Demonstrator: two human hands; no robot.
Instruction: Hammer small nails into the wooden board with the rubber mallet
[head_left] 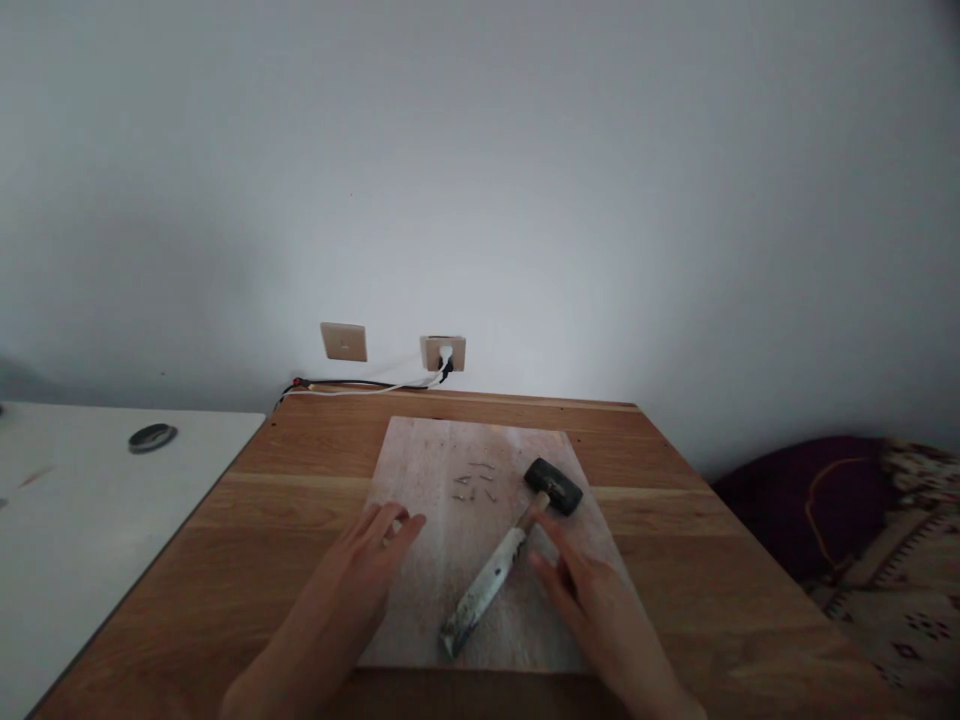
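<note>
A mallet (486,588) with a black head and a white-wrapped handle lies slantwise on a pale board (420,590), its head toward the far right. Beyond the handle, several small thin metal pieces (487,478), like nails or screws, lie scattered on the board. My left hand (367,560) is over the board's left edge, fingers loosely bent and apart, holding nothing. To the right of the handle is my right hand (589,590), thumb and fingers apart. Its index fingertip is close to the handle just below the head; whether it touches, I cannot tell.
The board lies on a brown wooden table (292,540) against a white wall. Cables (367,388) run along the back edge to a socket (444,353). A white surface (90,520) with a dark round object (152,437) adjoins at left; patterned fabric (907,590) is at right.
</note>
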